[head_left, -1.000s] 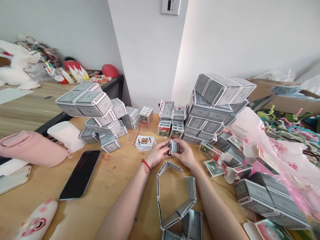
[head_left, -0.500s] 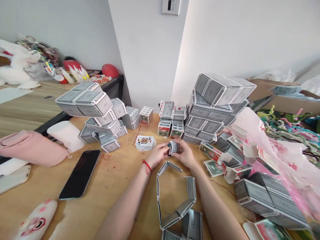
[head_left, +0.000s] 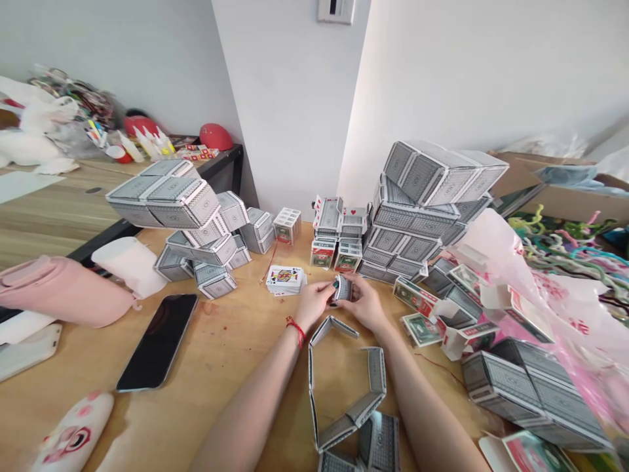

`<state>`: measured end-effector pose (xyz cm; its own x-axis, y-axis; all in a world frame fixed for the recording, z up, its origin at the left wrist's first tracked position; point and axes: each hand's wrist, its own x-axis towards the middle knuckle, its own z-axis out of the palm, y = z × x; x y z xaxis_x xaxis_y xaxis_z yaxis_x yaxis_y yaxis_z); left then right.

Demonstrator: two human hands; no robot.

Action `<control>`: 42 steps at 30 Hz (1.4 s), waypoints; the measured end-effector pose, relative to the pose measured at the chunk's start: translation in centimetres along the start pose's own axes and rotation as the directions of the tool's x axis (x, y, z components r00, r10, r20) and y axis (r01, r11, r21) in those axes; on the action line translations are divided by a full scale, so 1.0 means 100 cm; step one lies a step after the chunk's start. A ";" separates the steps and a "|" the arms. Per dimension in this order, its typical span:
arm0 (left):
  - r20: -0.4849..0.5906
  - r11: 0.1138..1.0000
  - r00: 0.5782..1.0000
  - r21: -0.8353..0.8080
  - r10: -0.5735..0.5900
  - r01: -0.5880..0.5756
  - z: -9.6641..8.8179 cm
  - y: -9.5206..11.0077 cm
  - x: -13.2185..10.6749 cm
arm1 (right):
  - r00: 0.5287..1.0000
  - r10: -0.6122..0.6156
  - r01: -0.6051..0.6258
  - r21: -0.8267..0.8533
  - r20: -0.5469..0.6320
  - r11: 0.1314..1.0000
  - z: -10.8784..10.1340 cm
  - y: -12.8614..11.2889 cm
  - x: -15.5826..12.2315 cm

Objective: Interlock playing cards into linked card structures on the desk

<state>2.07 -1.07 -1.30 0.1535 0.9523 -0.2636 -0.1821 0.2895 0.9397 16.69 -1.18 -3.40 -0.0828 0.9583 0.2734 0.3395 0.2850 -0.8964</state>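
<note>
My left hand (head_left: 318,300) and my right hand (head_left: 366,303) meet over the table, both closed on a small folded playing card (head_left: 343,289) with a grey patterned back. Whether it is one card or several, I cannot tell. Just left of my left hand lies a stack of playing cards (head_left: 285,280), a jack face up on top. Between my forearms a chain of folded cards (head_left: 310,377) stands on edge in an open ring. Its near end touches more folded card blocks (head_left: 382,440).
Built card blocks are piled at left (head_left: 177,203) and right (head_left: 417,216). Card boxes (head_left: 323,254) stand at the back, and opened boxes (head_left: 421,329) lie at right. A phone (head_left: 158,342) and a pink roll (head_left: 63,288) lie at left. Pink plastic (head_left: 555,295) covers the right edge.
My left wrist has shifted slightly to the right and my hands have moved a touch. The folded card stays between them, and the other things lie as before.
</note>
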 end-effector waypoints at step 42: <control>0.064 0.841 0.982 0.509 0.176 -0.184 -0.008 0.014 -0.004 | 1.000 -0.015 0.017 -0.164 0.009 0.986 0.001 -0.008 -0.002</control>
<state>0.95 -0.93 -0.12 0.1812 0.9802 -0.0797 0.3131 0.0193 0.9495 16.33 -1.58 -2.82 -0.0968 0.9540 0.2837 0.4873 0.2940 -0.8223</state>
